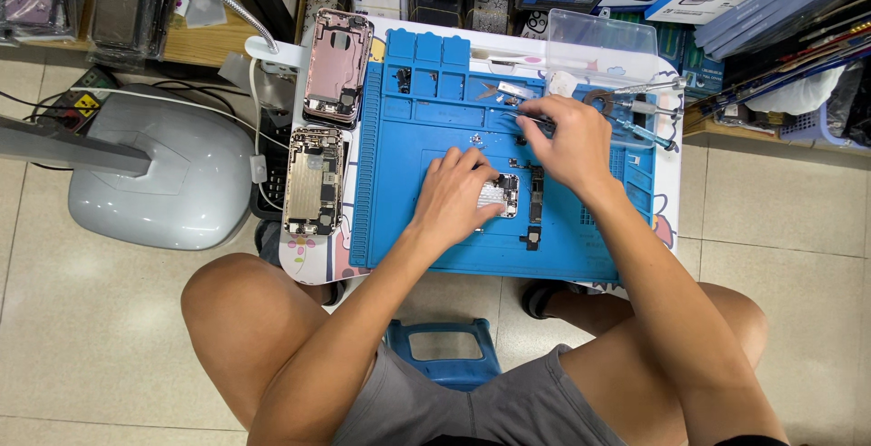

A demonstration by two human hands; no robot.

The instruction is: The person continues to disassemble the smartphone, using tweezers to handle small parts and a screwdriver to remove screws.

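Your left hand (455, 194) lies palm-down on the blue work mat (399, 192), fingers spread forward and bearing on a small silver component (502, 195) near the mat's middle; it pins the part rather than closing around it. Forearm runs in from lower left, elbow over your knee. Your right hand (570, 142) sits just beyond, knuckles up, fingers pinched on thin tweezers (524, 119) whose tips point left toward the mat's upper centre. Right forearm comes in diagonally from lower right. The silver component is roughly rectangular, and which way its long axis runs cannot be told under your fingertips. Just right of it a narrow dark circuit board (536, 194) lies with long axis running away from you. The mat covers a small white counter (313, 264). Left of the mat, two opened phone housings lie lengthwise: a rose-coloured one (337, 68) farther off, a gold one (314, 180) nearer. Screwdrivers (640, 112) rest at the mat's right edge, beside your right hand. A clear plastic box (601, 38) sits beyond. A grey lamp base (172, 174) stands on the floor at left.
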